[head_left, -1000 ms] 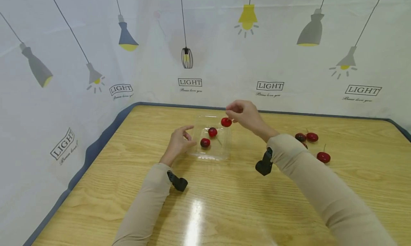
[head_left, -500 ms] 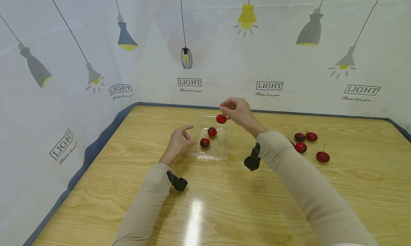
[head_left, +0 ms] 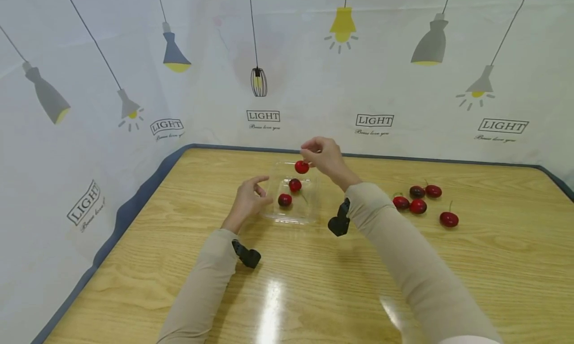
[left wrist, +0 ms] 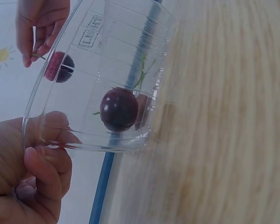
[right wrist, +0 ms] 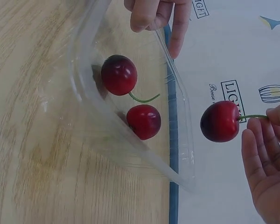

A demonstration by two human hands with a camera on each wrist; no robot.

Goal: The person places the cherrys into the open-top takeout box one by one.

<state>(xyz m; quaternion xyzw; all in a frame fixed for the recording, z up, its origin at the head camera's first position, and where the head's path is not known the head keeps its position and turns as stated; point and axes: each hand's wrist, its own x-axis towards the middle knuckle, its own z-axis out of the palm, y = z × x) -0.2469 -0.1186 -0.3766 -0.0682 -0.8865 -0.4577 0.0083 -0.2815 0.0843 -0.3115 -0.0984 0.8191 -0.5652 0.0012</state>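
Note:
By its green stem, my right hand (head_left: 326,157) pinches a red cherry (right wrist: 220,121), which hangs above the far part of a clear plastic container (head_left: 290,220). Two dark red cherries lie inside the container, one cherry (head_left: 295,185) farther back and another cherry (head_left: 284,200) nearer the front. At the container's left side, my left hand (head_left: 244,202) holds the rim between thumb and fingers, as the left wrist view shows. The stem of the held cherry (left wrist: 59,66) meets the right fingertips there too.
Several more cherries lie on the wooden table (head_left: 314,284) to the right, among them a cherry (head_left: 449,219) with an upright stem. A white curtain (head_left: 309,85) printed with lamps stands behind the table's far edge.
My right hand has moved left with the cherry, from the container's right edge to over its far part. More loose cherries show beside the right sleeve. The left hand stays put.

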